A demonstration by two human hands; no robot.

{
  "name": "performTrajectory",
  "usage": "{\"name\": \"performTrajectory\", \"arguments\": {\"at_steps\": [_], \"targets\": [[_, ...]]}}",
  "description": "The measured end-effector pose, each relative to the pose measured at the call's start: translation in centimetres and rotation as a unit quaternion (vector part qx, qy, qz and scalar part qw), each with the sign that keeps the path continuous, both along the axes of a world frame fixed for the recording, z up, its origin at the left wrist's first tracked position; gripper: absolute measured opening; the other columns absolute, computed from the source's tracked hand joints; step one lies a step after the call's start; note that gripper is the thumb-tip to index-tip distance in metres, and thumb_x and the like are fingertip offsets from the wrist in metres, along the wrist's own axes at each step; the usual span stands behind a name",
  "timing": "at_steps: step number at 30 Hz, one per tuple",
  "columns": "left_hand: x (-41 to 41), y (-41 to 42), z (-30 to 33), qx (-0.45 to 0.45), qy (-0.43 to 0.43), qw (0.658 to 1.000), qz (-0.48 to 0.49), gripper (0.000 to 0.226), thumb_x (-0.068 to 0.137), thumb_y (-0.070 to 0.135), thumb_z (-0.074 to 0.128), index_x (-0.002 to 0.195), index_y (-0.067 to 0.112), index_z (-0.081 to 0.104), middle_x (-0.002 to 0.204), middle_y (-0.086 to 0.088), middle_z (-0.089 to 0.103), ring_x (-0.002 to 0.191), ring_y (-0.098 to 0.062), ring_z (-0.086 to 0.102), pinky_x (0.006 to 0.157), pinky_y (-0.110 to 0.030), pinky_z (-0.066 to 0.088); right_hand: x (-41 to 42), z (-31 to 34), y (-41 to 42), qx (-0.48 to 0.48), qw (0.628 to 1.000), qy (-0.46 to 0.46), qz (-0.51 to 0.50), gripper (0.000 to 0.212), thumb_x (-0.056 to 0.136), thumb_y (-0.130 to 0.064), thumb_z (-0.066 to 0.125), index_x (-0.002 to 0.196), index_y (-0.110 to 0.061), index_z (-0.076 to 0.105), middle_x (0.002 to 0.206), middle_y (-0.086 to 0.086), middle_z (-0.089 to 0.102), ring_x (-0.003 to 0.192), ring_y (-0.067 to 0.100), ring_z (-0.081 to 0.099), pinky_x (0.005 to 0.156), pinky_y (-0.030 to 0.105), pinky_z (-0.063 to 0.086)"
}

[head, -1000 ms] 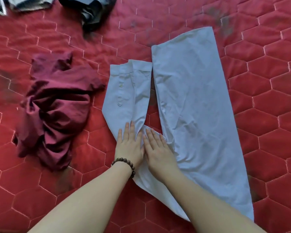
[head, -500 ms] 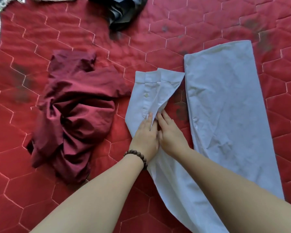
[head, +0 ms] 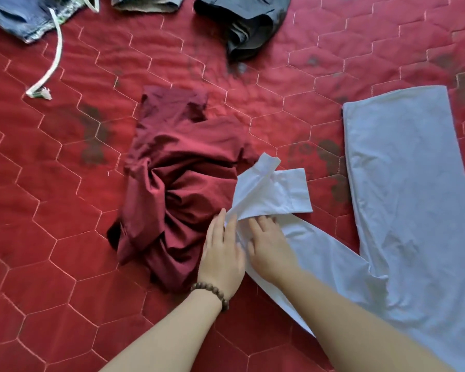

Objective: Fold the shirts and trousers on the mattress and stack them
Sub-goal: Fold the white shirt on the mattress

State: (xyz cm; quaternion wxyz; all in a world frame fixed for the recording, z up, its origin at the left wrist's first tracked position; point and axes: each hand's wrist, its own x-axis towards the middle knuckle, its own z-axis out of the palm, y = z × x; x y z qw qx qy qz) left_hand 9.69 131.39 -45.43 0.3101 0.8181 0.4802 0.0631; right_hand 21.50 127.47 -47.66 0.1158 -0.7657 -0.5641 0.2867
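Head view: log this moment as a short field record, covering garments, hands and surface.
surface: red quilted mattress
being folded: pale blue shirt, body flat, sleeve doubled over near the cuff
left hand: flat, fingers straight, at the sleeve fold
right hand: on the sleeve, fingertips under the turned-over part
unfolded: maroon garment, crumpled beside the sleeve
far edge: dark garment, denim piece
wrist: bead bracelet on left

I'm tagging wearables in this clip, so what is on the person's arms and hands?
Both forearms are bare as far as the frame shows; no sleeves, gloves, rings or a watch are visible. The left hand has a bracelet of round, dark brown beads around its wrist. The right hand and its wrist carry nothing visible.
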Motion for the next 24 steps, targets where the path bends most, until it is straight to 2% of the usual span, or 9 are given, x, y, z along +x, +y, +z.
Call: {"name": "performTrajectory", "arguments": {"at_steps": [3, 6, 8, 11, 13, 15, 18, 20, 24], "targets": [[2.4, 3.1, 0.4, -0.021, -0.06, 0.998, 0.013, 0.059, 0.089, 0.002, 0.052, 0.144, 0.002, 0.033, 0.154, -0.015, 0.026, 0.143, -0.024, 0.024, 0.117, -0.024, 0.016, 0.1, 0.7, 1.2, 0.001, 0.981, 0.12, -0.155, 0.048, 0.078, -0.028, 0.036, 0.119, -0.015, 0.057, 0.121, 0.003, 0.054, 0.113, 0.02, 0.044, 0.101, 0.038, 0.036], [5.6, 6.4, 0.5, -0.09, -0.114, 0.989, 0.026, 0.049, 0.095, 0.011, 0.05, 0.142, 0.002, 0.037, 0.148, -0.012, 0.038, 0.138, -0.023, 0.034, 0.106, -0.012, 0.018, 0.6, 1.6, 2.6, 0.014, 0.885, 0.304, -0.351, 0.018, 0.078, -0.036, 0.04, 0.075, -0.024, 0.053, 0.079, -0.015, 0.057, 0.078, 0.011, 0.048, 0.07, 0.025, 0.037], [7.7, 8.1, 0.1, -0.141, -0.115, 0.983, -0.002, 0.04, 0.095, 0.021, 0.052, 0.132, 0.005, 0.048, 0.135, -0.012, 0.053, 0.128, -0.026, 0.046, 0.103, -0.022, 0.031, 1.5, 1.8, 3.8, 0.039, 0.808, 0.381, -0.448, 0.023, 0.085, -0.041, 0.048, 0.077, -0.021, 0.055, 0.069, -0.018, 0.058, 0.074, 0.013, 0.051, 0.07, 0.028, 0.04], [10.5, 9.5, -0.3, -0.223, -0.113, 0.968, 0.017, 0.023, 0.093, 0.033, 0.056, 0.09, 0.01, 0.055, 0.095, -0.006, 0.061, 0.095, -0.025, 0.057, 0.09, -0.037, 0.045, 2.5, 1.5, 5.0, 0.065, 0.777, 0.41, -0.473, 0.028, 0.098, -0.037, 0.045, 0.107, -0.016, 0.061, 0.097, -0.006, 0.068, 0.093, 0.014, 0.063, 0.081, 0.031, 0.049], [11.7, 10.0, -0.4, -0.26, -0.106, 0.959, 0.042, 0.032, 0.09, 0.038, 0.06, 0.07, 0.018, 0.046, 0.079, 0.0, 0.052, 0.076, -0.019, 0.051, 0.081, -0.035, 0.047, 2.7, 1.6, 5.3, 0.064, 0.791, 0.387, -0.47, 0.03, 0.101, -0.03, 0.041, 0.121, -0.018, 0.058, 0.104, -0.005, 0.068, 0.104, 0.013, 0.063, 0.084, 0.028, 0.049], [12.2, 10.2, -0.2, -0.288, -0.131, 0.946, 0.072, 0.041, 0.086, 0.035, 0.066, 0.059, 0.014, 0.043, 0.065, 0.002, 0.042, 0.062, -0.013, 0.038, 0.061, -0.028, 0.038, 2.6, 1.6, 5.3, 0.062, 0.838, 0.343, -0.419, 0.035, 0.102, -0.023, 0.037, 0.133, -0.019, 0.052, 0.12, -0.002, 0.064, 0.116, 0.014, 0.057, 0.094, 0.028, 0.045], [12.1, 10.5, 0.5, -0.31, -0.189, 0.925, 0.114, 0.038, 0.084, 0.027, 0.067, 0.072, -0.009, 0.06, 0.064, -0.007, 0.047, 0.063, -0.014, 0.041, 0.061, -0.028, 0.036, 2.3, 2.0, 5.2, 0.101, 0.878, 0.307, -0.354, 0.043, 0.103, -0.017, 0.035, 0.145, -0.019, 0.039, 0.141, -0.006, 0.048, 0.128, 0.004, 0.043, 0.1, 0.009, 0.033], [11.6, 10.8, 1.3, -0.286, -0.221, 0.919, 0.157, 0.027, 0.086, 0.02, 0.064, 0.074, -0.004, 0.067, 0.067, -0.005, 0.057, 0.064, -0.012, 0.048, 0.063, -0.025, 0.043, 2.0, 2.6, 5.0, 0.128, 0.899, 0.275, -0.315, 0.043, 0.103, -0.014, 0.036, 0.146, -0.016, 0.036, 0.142, -0.009, 0.043, 0.13, 0.0, 0.037, 0.1, 0.004, 0.028], [9.9, 11.7, 3.4, -0.199, -0.243, 0.921, 0.23, 0.022, 0.092, 0.017, 0.057, 0.071, 0.012, 0.06, 0.061, 0.007, 0.055, 0.055, -0.004, 0.046, 0.05, -0.012, 0.037, 0.6, 3.8, 5.1, 0.127, 0.934, 0.194, -0.274, 0.031, 0.097, -0.009, 0.036, 0.119, 0.008, 0.05, 0.111, 0.012, 0.054, 0.11, 0.036, 0.05, 0.098, 0.041, 0.04]]}}
